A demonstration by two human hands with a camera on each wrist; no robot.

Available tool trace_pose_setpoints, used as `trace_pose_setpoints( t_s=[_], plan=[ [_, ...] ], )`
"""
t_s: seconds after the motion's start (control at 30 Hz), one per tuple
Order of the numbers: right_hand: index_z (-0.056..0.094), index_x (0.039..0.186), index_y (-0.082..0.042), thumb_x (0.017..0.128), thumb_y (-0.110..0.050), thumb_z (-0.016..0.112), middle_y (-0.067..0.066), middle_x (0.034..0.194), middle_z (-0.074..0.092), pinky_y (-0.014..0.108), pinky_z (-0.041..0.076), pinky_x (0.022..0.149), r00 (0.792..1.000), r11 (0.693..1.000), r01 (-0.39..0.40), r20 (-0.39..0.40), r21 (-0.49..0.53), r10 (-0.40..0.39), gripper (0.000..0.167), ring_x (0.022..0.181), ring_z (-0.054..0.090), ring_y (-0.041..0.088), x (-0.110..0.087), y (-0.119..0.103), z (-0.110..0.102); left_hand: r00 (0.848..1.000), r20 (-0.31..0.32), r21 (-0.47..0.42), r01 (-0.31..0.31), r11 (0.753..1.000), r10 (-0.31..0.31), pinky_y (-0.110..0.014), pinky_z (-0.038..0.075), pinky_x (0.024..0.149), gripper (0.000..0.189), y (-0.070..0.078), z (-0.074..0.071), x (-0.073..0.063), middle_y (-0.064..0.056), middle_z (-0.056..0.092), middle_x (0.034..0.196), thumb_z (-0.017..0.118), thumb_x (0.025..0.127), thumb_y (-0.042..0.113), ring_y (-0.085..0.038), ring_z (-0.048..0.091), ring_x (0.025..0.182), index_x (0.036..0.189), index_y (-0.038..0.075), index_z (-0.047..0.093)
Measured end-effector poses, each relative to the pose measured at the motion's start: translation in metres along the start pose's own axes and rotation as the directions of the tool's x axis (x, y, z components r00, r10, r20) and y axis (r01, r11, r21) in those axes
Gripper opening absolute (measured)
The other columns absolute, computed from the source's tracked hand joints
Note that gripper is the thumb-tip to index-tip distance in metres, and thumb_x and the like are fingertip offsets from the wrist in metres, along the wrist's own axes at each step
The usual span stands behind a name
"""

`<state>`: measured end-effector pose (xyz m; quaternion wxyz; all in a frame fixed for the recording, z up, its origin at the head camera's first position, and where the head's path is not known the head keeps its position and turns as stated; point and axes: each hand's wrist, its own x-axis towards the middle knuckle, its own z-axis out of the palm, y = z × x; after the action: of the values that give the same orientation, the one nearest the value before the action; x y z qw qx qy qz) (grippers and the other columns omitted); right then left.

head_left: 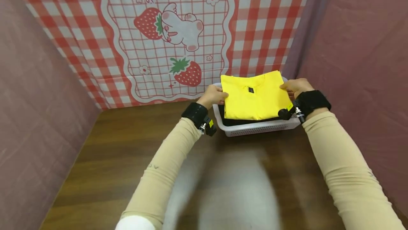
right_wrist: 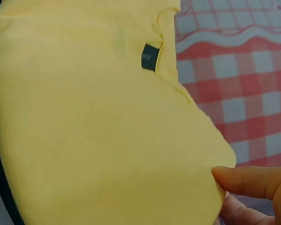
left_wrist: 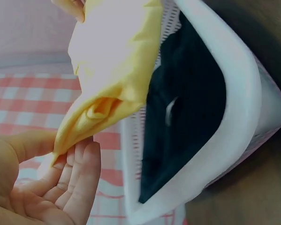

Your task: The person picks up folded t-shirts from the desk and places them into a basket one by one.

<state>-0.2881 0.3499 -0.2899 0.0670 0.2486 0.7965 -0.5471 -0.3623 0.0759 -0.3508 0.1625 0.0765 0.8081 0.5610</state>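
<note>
A folded yellow T-shirt (head_left: pixel 251 100) with a dark neck label (right_wrist: pixel 150 57) hangs over a white plastic basket (head_left: pixel 255 129). My left hand (head_left: pixel 213 95) pinches the shirt's left edge between thumb and fingers, and in the left wrist view the folded layers bunch at that pinch. On the opposite side, my right hand (head_left: pixel 298 86) pinches the right edge, thumb on top. Inside the basket lies black folded cloth (left_wrist: pixel 187 93), partly covered by the shirt in the head view. The left wrist view shows the shirt raised above the black cloth.
The basket stands on a brown wooden table (head_left: pixel 127 145) against a red-and-white checked strawberry cloth (head_left: pixel 178 42) at the back. Pink curtains hang at the left (head_left: pixel 35 91) and right (head_left: pixel 353 45). A pale glare spreads over the table's front.
</note>
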Motion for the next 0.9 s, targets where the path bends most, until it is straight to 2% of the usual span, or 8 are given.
trace_pose_setpoints(
  t_s=[0.13,0.2,0.27,0.43,0.53,0.67,0.77,0.9],
  plan=[
    [0.051,0.078,-0.006,0.091,-0.013,0.057,-0.007,0.053,0.045,0.022,0.046,0.054,0.999,0.999,-0.024,-0.043,-0.023,0.023,0.016,0.050,0.047,0.008,0.022,0.016,0.001,0.998,-0.055,0.115,0.000,0.993,0.006,-0.024,0.059,0.062,0.013,-0.031,0.031,0.041,-0.012,0.069,0.073,0.065,0.084,0.009,-0.018,0.071,0.063,0.080,-0.002,0.071],
    [0.051,0.075,-0.005,0.091,-0.012,0.057,-0.006,0.051,0.043,0.023,0.045,0.052,0.998,0.998,-0.033,-0.056,-0.055,0.030,0.018,0.048,0.045,0.009,0.031,0.023,0.005,0.994,-0.073,0.170,-0.067,0.983,0.080,-0.020,0.054,0.050,0.023,-0.051,0.043,0.058,-0.004,0.062,0.057,0.062,0.081,0.009,-0.011,0.065,0.048,0.059,0.005,0.063],
    [0.053,0.082,0.002,0.091,-0.011,0.057,-0.005,0.053,0.043,0.022,0.046,0.052,0.998,0.994,-0.031,-0.060,-0.100,0.026,0.017,0.049,0.046,0.009,0.039,0.029,0.010,0.994,-0.075,0.244,-0.063,0.968,0.083,-0.020,0.055,0.050,0.031,-0.050,0.046,0.053,-0.005,0.064,0.055,0.060,0.081,0.009,-0.013,0.067,0.050,0.051,0.009,0.056],
    [0.045,0.129,0.014,0.093,-0.013,0.055,0.000,0.064,0.045,0.022,0.044,0.053,0.997,0.984,-0.025,-0.082,-0.178,0.010,0.046,0.052,0.046,0.010,0.049,0.035,0.022,0.993,-0.106,0.435,0.006,0.900,0.044,-0.015,0.047,0.050,0.040,-0.009,0.036,-0.008,-0.003,0.061,0.056,0.061,0.086,0.012,-0.015,0.066,0.058,0.049,0.011,0.047],
    [0.040,0.136,0.015,0.093,-0.013,0.056,0.007,0.078,0.050,0.021,0.043,0.053,0.994,0.983,-0.029,-0.108,-0.179,0.010,0.054,0.054,0.047,0.010,0.050,0.035,0.028,0.989,-0.135,0.482,0.011,0.876,0.062,-0.015,0.038,0.051,0.035,-0.012,0.038,-0.011,-0.001,0.058,0.063,0.060,0.089,0.016,-0.016,0.060,0.062,0.056,0.012,0.049],
    [0.042,0.133,0.018,0.092,-0.013,0.055,0.017,0.103,0.049,0.017,0.043,0.055,0.993,0.973,-0.023,-0.116,-0.231,-0.004,0.053,0.063,0.050,0.011,0.053,0.034,0.033,0.981,-0.187,0.481,0.055,0.875,0.041,-0.024,0.049,0.068,0.018,-0.011,0.041,-0.012,-0.011,0.070,0.095,0.060,0.090,0.020,-0.022,0.066,0.085,0.090,0.002,0.064],
    [0.037,0.135,0.018,0.095,-0.014,0.051,0.016,0.101,0.049,0.018,0.042,0.059,0.997,0.967,-0.024,-0.082,-0.255,0.003,0.054,0.071,0.050,0.014,0.057,0.033,0.036,0.976,-0.214,0.460,0.069,0.885,0.036,-0.031,0.054,0.083,0.029,-0.009,0.042,-0.013,-0.015,0.070,0.109,0.061,0.090,0.020,-0.027,0.067,0.099,0.109,-0.002,0.064],
    [0.036,0.136,0.016,0.097,-0.015,0.047,0.011,0.094,0.048,0.019,0.042,0.062,0.998,0.964,-0.029,-0.065,-0.263,0.012,0.051,0.072,0.049,0.012,0.060,0.031,0.040,0.972,-0.231,0.444,0.078,0.893,0.030,-0.033,0.054,0.088,0.030,-0.008,0.042,-0.013,-0.015,0.070,0.110,0.061,0.090,0.020,-0.028,0.067,0.102,0.111,-0.002,0.064]
  ],
)
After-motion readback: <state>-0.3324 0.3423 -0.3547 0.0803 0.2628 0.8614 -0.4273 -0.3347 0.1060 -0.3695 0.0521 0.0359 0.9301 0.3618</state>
